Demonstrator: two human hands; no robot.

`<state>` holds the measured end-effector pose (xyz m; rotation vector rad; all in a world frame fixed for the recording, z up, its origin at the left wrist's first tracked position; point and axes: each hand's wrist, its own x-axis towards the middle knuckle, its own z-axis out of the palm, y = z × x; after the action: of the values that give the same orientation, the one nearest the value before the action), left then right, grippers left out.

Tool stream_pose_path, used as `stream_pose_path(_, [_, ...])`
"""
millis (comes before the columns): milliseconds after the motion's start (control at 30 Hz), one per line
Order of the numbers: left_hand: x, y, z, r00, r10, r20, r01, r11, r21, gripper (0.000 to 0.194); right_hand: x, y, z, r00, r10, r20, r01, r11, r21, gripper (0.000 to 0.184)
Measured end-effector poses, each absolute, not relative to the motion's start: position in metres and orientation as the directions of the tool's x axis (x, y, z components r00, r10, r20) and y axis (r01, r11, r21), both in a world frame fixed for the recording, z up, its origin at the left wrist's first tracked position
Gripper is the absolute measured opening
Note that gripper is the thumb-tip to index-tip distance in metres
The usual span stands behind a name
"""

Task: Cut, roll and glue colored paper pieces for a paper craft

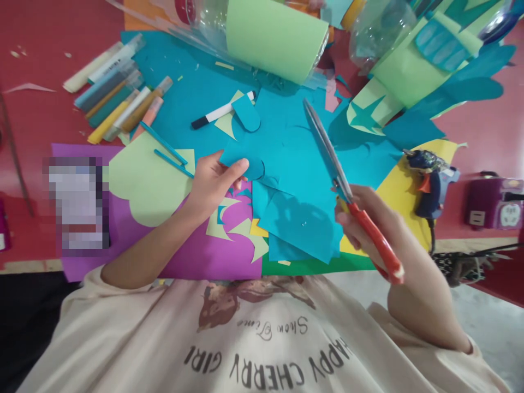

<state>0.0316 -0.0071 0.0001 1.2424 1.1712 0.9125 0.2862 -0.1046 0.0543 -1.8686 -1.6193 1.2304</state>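
My left hand (pixel 216 180) pinches a small blue paper piece (pixel 232 154) between thumb and fingers, above the blue sheets. In my right hand (pixel 376 218) is a pair of scissors (pixel 327 144) with red handles; the blades look closed together and point up and away to the left. Just beyond my left hand, a blue rounded paper strip (pixel 246 113) lies across a black-and-white marker (pixel 216 110), with a light green scrap (pixel 227 126) under them. Cut blue paper (pixel 303 224) lies between my hands. Green offcuts (pixel 249 237) rest on the purple sheet (pixel 204 251).
Several markers (pixel 118 93) lie at the upper left, near a phone-like blurred object (pixel 77 204). A green-wrapped plastic bottle (pixel 274 38) lies at the back. To the right are a green-and-blue paper craft (pixel 413 76), a glue gun (pixel 432 180) and a purple power socket box (pixel 495 202).
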Motion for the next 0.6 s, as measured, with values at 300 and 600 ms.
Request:
stream_pose_path(300, [0.028,-0.007,-0.004,0.136,0.966,-0.221,0.239,0.184,0.953,0.030,0.289,-0.040,0.038,0.144,0.980,-0.136,0.938,-0.179,-0.297,0.047])
stream_pose_path(600, [0.027,-0.004,-0.017,0.237,0.966,-0.106,0.268,0.040,0.963,0.029,0.294,-0.026,0.040,0.114,0.992,-0.056,0.975,-0.123,-0.188,0.040])
